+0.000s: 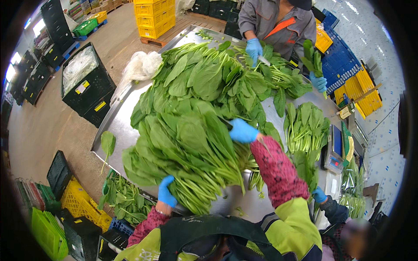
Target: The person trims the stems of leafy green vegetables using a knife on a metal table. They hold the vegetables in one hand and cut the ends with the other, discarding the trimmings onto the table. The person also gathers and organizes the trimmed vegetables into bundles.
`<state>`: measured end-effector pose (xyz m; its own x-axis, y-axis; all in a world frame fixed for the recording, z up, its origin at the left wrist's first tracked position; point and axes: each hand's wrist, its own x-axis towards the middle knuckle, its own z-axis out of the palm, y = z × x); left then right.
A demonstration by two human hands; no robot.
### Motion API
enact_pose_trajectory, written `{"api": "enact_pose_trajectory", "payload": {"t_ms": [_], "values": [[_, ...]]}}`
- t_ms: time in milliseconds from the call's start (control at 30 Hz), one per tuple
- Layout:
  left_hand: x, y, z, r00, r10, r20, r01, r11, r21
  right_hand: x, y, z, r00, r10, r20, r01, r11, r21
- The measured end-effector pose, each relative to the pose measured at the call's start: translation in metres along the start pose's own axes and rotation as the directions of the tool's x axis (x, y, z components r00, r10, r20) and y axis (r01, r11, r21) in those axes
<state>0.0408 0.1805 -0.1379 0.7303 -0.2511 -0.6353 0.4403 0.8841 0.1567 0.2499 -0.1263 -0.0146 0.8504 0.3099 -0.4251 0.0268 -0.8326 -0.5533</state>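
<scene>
A large heap of leafy greens with pale stems (183, 140) lies on the metal table (119, 143) before me. My left hand (167, 191), in a blue glove, grips the heap's lower left edge by the stems; its fingers are partly hidden under them. My right hand (244, 131), also gloved, is closed at the heap's right side. From its fist sticks a dark-handled tool (225, 122), probably a knife, mostly hidden by glove and leaves. Behind lies a second pile of greens (202, 75). One loose leaf (107, 143) hangs over the table's left edge.
Across the table a co-worker (281, 29) holds a knife (264, 60) and a small bunch of greens (313, 58). Another person's gloved hand (319, 195) is at right. Sorted greens (307, 127) lie beside a scale (334, 150). Crates (86, 205) with greens (125, 199) stand lower left.
</scene>
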Motion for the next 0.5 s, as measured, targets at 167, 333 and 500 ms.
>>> {"api": "enact_pose_trajectory", "payload": {"t_ms": [167, 333, 500], "values": [[0.067, 0.050, 0.013, 0.980, 0.164, 0.115, -0.141, 0.972, -0.186, 0.030, -0.011, -0.021, 0.917, -0.011, -0.399, -0.080, 0.975, -0.210], [0.112, 0.050, 0.021, 0.966, 0.256, 0.019, -0.254, 0.964, -0.075, -0.017, 0.006, -0.012, 0.762, 0.225, -0.607, 0.190, 0.818, 0.543], [0.046, 0.053, 0.023, 0.857, 0.500, -0.127, -0.435, 0.832, 0.343, -0.131, -0.030, 0.049, 0.847, 0.322, -0.422, 0.328, 0.308, 0.893]]}}
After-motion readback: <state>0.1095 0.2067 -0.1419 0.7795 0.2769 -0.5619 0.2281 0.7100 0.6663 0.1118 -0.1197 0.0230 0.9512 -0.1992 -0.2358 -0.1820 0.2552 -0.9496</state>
